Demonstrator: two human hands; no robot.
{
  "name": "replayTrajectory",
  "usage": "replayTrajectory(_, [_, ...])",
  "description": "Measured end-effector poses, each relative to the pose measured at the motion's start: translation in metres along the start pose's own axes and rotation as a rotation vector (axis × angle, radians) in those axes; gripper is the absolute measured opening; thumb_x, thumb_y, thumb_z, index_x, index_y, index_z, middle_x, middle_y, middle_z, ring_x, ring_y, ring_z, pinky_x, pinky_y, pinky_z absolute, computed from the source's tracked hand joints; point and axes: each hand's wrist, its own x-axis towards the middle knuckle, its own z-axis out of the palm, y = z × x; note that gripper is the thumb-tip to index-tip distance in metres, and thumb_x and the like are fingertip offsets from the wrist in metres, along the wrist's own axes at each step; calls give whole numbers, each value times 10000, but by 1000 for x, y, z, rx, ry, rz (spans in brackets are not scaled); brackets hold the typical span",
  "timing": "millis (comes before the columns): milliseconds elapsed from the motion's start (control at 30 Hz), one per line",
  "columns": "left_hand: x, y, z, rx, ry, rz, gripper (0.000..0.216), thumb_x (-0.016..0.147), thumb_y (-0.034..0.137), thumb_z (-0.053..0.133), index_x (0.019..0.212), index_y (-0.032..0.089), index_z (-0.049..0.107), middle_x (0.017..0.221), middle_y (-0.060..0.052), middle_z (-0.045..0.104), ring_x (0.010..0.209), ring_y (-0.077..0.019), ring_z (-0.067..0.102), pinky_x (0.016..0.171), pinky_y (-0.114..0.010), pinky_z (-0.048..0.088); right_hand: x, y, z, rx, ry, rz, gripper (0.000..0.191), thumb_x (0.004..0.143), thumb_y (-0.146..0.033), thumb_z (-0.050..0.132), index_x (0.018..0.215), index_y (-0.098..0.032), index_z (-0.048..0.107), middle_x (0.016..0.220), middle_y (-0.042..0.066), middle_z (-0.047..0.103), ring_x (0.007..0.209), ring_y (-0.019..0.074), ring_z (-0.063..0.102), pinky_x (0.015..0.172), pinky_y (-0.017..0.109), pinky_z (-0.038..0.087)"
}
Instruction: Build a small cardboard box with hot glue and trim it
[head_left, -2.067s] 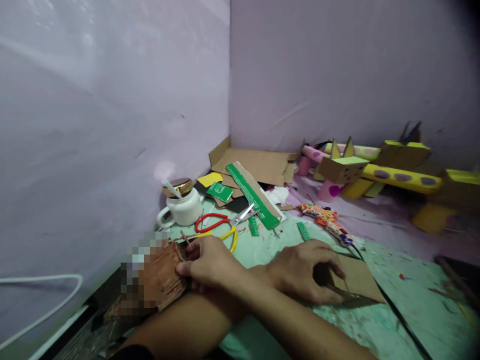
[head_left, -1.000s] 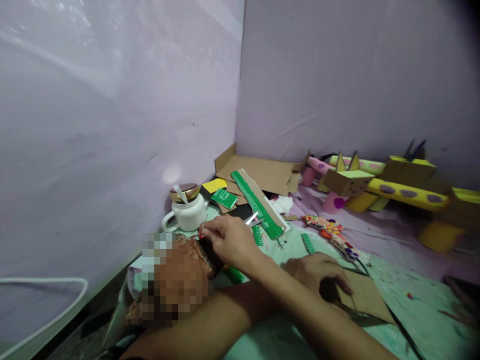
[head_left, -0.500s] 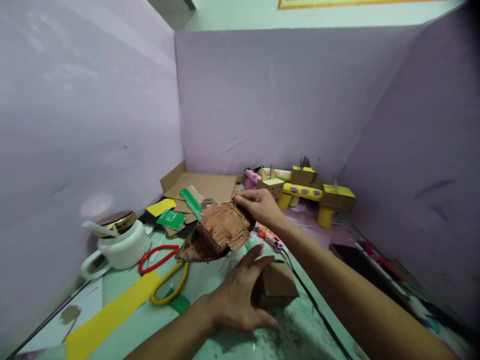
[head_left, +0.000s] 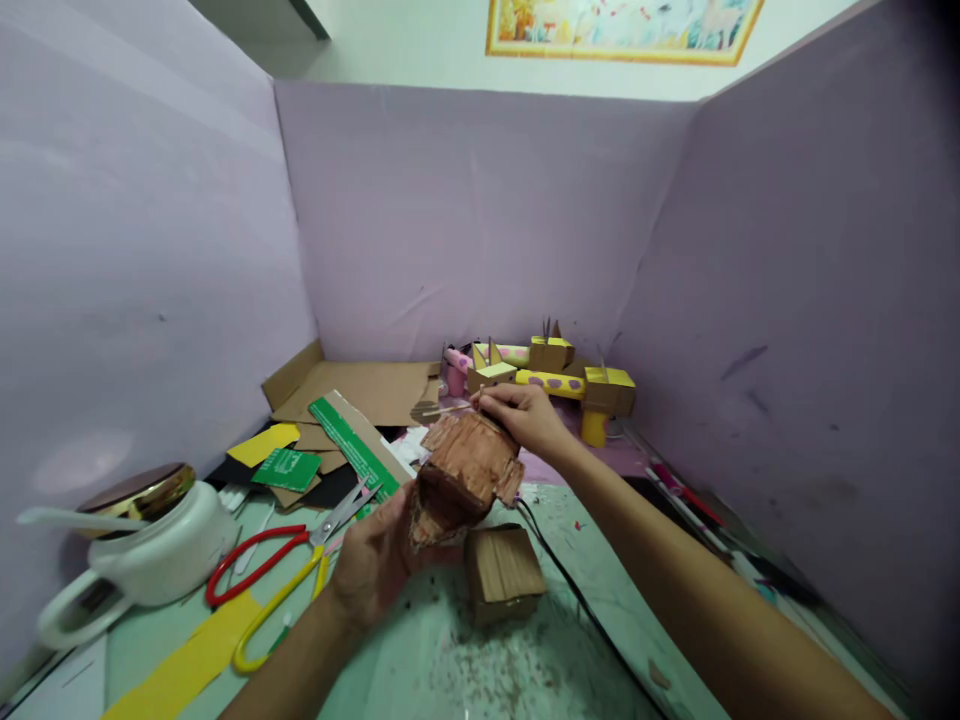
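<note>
Both hands hold a brown corrugated cardboard model (head_left: 466, 472) shaped like a small roofed piece, lifted above the green mat. My left hand (head_left: 375, 560) grips its near lower end from the left. My right hand (head_left: 525, 415) pinches its far upper edge, arm reaching in from the lower right. Directly below and to the right of the model, a small brown cardboard box (head_left: 504, 572) sits on the mat, touched by neither hand.
Red-handled scissors (head_left: 289, 548) and a yellow-handled pair (head_left: 274, 620) lie at left, beside a white mug with a gold lid (head_left: 142, 555). Cardboard sheets (head_left: 360, 390) and a green strip (head_left: 349, 445) lie behind. Yellow cardboard animals (head_left: 555, 375) stand at the back. A black cable (head_left: 577, 600) crosses the mat. Purple walls enclose the space.
My right hand picked the cardboard model up from the far left and brought it to the middle. My left hand left the small box and took hold of the model's near end.
</note>
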Motion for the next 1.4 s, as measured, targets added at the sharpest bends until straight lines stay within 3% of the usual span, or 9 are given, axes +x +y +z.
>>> replayTrajectory(133, [-2, -3, 0, -81, 53, -73, 427, 678, 106, 641, 1102, 124, 596, 962, -136, 760, 854, -312, 730, 759, -461, 589, -6, -8, 17, -14, -33, -24, 154, 770, -211, 636, 797, -149, 774, 847, 89, 780, 825, 228, 702, 812, 347, 510])
replayTrajectory(233, [1, -4, -3, -85, 151, -54, 548, 581, 0, 578, 1118, 108, 570, 894, -122, 766, 782, -274, 735, 711, -411, 605, -8, -16, 19, 4, -29, -53, 255, 738, -219, 679, 978, -170, 753, 1047, 95, 755, 1005, 236, 670, 939, 370, 470])
replayTrajectory(367, [4, 0, -4, -27, 185, 6, 558, 540, 6, 570, 1089, 105, 564, 830, -100, 759, 699, -264, 725, 599, -375, 611, -13, -13, 9, 219, 140, 31, 362, 814, -296, 583, 1153, -195, 661, 1273, 95, 643, 1188, 219, 572, 1010, 378, 429])
replayTrajectory(533, [5, -3, -4, -44, 178, 54, 560, 524, 3, 597, 1071, 122, 582, 847, -82, 758, 709, -252, 724, 617, -373, 619, -38, 8, -1, 392, 263, 211, 368, 759, -387, 625, 1051, -167, 665, 1057, 106, 701, 899, 215, 653, 783, 383, 538])
replayTrajectory(733, [7, -5, -6, -77, 255, -14, 343, 637, 35, 573, 968, 107, 625, 799, -120, 769, 686, -281, 740, 585, -376, 617, -69, 24, 2, 527, 276, 328, 352, 668, -455, 740, 889, -185, 694, 914, 70, 717, 770, 186, 652, 740, 372, 542])
replayTrajectory(900, [8, -4, -5, -152, 262, -78, 223, 832, 126, 457, 857, 41, 662, 753, -184, 760, 623, -298, 735, 544, -396, 611, -80, 31, 5, 610, 235, 391, 393, 663, -479, 758, 929, -196, 694, 947, 79, 720, 795, 192, 667, 766, 380, 530])
replayTrajectory(1067, [8, -10, -2, -155, 288, -61, 233, 816, 57, 480, 991, 35, 632, 829, -182, 761, 742, -312, 746, 654, -421, 625, -88, 28, 14, 635, 129, 402, 449, 619, -413, 813, 994, -204, 681, 1026, 94, 719, 902, 229, 676, 819, 403, 523])
replayTrajectory(1233, [3, -14, 7, -184, 248, 26, 552, 730, -33, 519, 1246, 165, 532, 941, -89, 758, 848, -264, 740, 738, -405, 623, -95, 19, 25, 618, 15, 328, 471, 683, -375, 778, 1095, -222, 609, 1141, 107, 673, 1009, 240, 655, 896, 427, 503])
replayTrajectory(1400, [4, -17, 8, -217, 162, 81, 650, 692, 9, 604, 1301, 206, 494, 1025, -72, 737, 917, -240, 716, 830, -391, 589, -99, 8, 31, 538, -33, 282, 586, 707, -324, 735, 1233, -229, 495, 1223, 123, 609, 1122, 251, 604, 987, 454, 453])
